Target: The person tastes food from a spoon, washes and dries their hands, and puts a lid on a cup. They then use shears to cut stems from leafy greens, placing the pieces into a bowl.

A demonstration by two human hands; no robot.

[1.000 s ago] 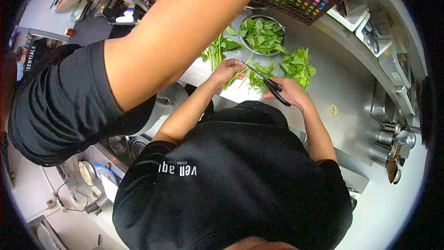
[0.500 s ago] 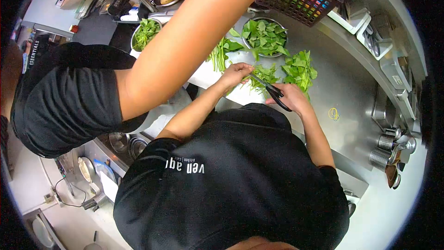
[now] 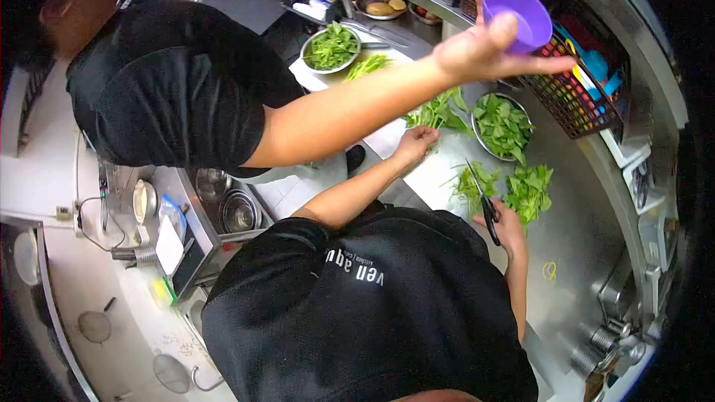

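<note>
My right hand (image 3: pixel 509 226) grips black-handled scissors (image 3: pixel 488 207), their blades pointing up and away beside cut leafy greens (image 3: pixel 478 182). To the right of those lies another bunch of leafy greens (image 3: pixel 530 193). My left hand (image 3: pixel 417 145) is closed, fingertips drawn together, at the stem ends of a pile of greens (image 3: pixel 439 113). Whatever it pinches is too small to make out. Behind the cut greens stands a metal bowl (image 3: pixel 477 132) full of loose leaves (image 3: pixel 503 126). The greens lie on a white board (image 3: pixel 424 179).
From the left, a co-worker's arm (image 3: pixel 357 115) reaches across above the board, its hand with a purple handled cup (image 3: pixel 518 15). A brown basket (image 3: pixel 581 108) holds utensils. Farther back sits another bowl of greens (image 3: pixel 331 48). A yellow band (image 3: pixel 550 271) lies on the steel counter.
My view has shifted. My left hand has moved away from the scissors to the pile at the left. The co-worker's hand now shows with the purple cup. My right hand still grips the scissors.
</note>
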